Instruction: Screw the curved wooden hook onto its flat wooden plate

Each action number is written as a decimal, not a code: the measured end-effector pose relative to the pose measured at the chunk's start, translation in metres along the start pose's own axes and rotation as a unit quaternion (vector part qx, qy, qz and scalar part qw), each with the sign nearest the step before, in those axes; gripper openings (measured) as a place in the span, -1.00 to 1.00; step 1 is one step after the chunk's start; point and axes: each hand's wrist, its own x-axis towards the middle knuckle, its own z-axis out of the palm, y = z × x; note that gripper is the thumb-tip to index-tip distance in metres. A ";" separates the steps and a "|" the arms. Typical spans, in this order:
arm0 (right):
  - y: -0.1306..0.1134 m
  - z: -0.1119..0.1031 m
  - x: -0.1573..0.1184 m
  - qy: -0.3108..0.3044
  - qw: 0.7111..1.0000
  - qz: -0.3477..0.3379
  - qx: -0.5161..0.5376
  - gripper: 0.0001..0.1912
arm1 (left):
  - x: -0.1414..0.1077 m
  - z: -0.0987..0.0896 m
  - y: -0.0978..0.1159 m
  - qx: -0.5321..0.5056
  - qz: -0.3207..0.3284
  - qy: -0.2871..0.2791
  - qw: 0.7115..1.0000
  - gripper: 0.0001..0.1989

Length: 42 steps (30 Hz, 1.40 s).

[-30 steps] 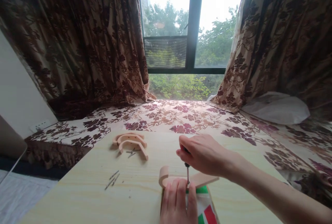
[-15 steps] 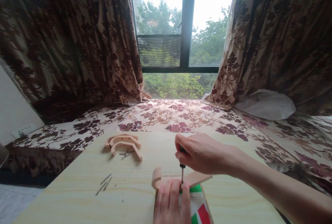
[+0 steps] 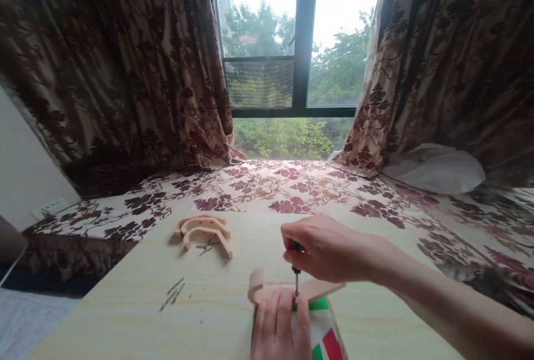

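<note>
The right hand (image 3: 319, 247) is clamped around a screwdriver (image 3: 296, 269) (held nearly upright); below it, the left hand (image 3: 280, 324) lies over the curved wooden piece (image 3: 320, 291), whether gripping or pressing I cannot tell.

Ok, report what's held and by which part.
The right hand grips a metal screwdriver by its black handle; the left hand touches a curved pale wooden piece near its middle.

A dark-framed window (image 3: 301, 59) admits daylight between patterned curtains (image 3: 158, 70) above a floral-covered ledge (image 3: 267, 185); a pale wall (image 3: 27, 162) stands left.
</note>
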 end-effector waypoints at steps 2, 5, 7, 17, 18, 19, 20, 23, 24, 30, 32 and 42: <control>0.001 0.002 0.000 0.008 1.000 0.017 0.005 -0.89 | -0.001 0.000 0.001 -0.009 -0.003 -0.016 1.000 -0.54; 0.000 0.004 0.002 0.016 0.999 0.045 -0.023 -0.83 | -0.001 0.003 0.002 -0.011 -0.010 -0.010 1.000 -0.57; -0.002 0.003 0.004 0.010 0.998 0.041 -0.038 -0.83 | -0.001 0.006 0.003 -0.005 -0.016 0.015 1.000 -0.60; 0.003 0.006 0.002 0.028 0.998 0.054 -0.024 -0.83 | -0.002 0.005 0.005 -0.008 -0.013 0.004 1.000 -0.63; 0.003 0.005 0.003 0.026 0.997 0.060 -0.035 -0.82 | -0.002 0.005 0.005 -0.007 -0.010 0.005 1.000 -0.62; 0.003 0.004 0.003 0.018 0.997 0.057 -0.043 -0.82 | -0.002 0.005 0.004 -0.005 -0.008 0.006 1.000 -0.61; 0.003 0.003 0.004 0.006 0.998 0.047 -0.045 -0.84 | -0.002 0.004 0.004 -0.003 -0.007 0.006 1.000 -0.61; 0.002 0.000 0.004 -0.019 1.000 0.005 -0.016 -0.90 | -0.004 0.003 -0.002 -0.014 -0.001 -0.009 1.000 -0.63; 0.001 0.001 0.004 -0.016 1.000 0.003 -0.005 -0.90 | -0.005 0.002 -0.004 -0.026 0.011 -0.021 0.999 -0.61; -0.005 0.002 0.010 -0.006 0.994 0.066 -0.084 -0.80 | -0.009 0.005 -0.004 -0.049 0.024 -0.049 0.997 -0.53; -0.008 -0.005 0.010 -0.033 0.995 0.042 -0.082 -0.85 | -0.010 0.006 0.002 -0.045 -0.020 -0.041 0.998 -0.57; 0.006 -0.002 0.009 -0.019 0.997 0.070 0.004 -0.78 | -0.010 0.002 0.006 -0.117 -0.037 -0.082 0.989 -0.38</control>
